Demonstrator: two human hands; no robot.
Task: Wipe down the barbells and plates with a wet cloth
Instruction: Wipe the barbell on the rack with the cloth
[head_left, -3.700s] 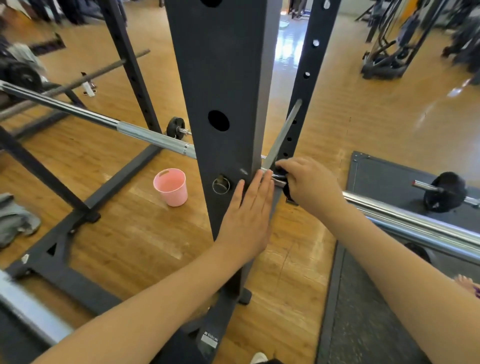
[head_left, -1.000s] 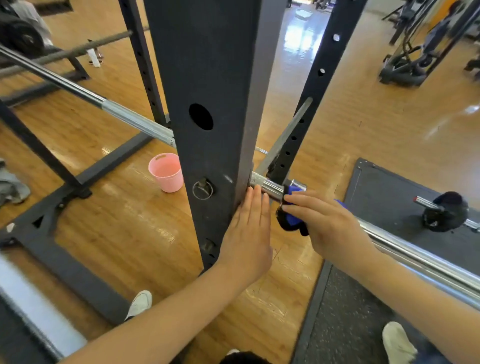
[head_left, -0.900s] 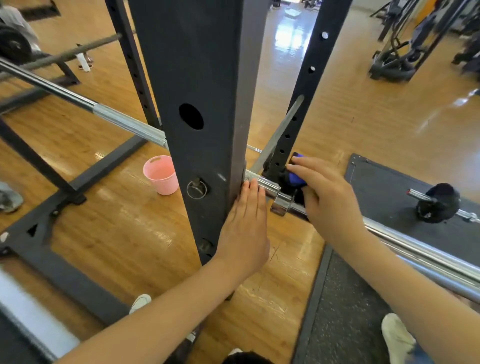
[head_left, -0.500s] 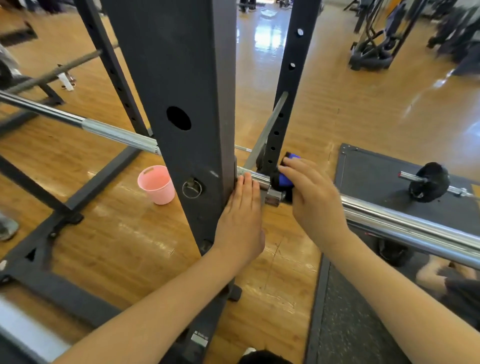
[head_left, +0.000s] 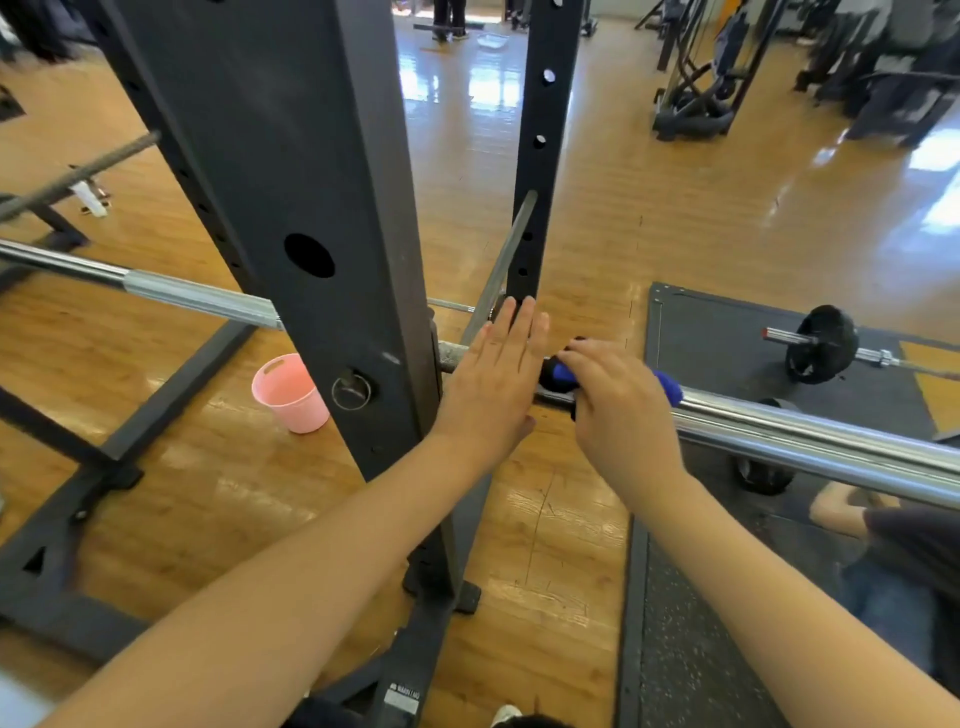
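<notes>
Our left hand (head_left: 498, 384) lies flat, fingers straight, over the barbell (head_left: 810, 436) just right of the rack post (head_left: 332, 208). Our right hand (head_left: 618, 410) curls round the blue cloth (head_left: 563, 373), holding it on the barbell's sleeve collar. Hands sit just beside each other. Pink cup (head_left: 291, 393) on floor (head_left: 675, 208), left of post.

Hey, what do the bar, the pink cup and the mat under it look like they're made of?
Bar: metal, likely chromed steel; bright mirror-like streaks run along it.
Pink cup: probably plastic; even matte colour, thin wall, a moulded slot near the rim.
Mat: seemingly rubber; dark, dull, finely speckled.
</notes>
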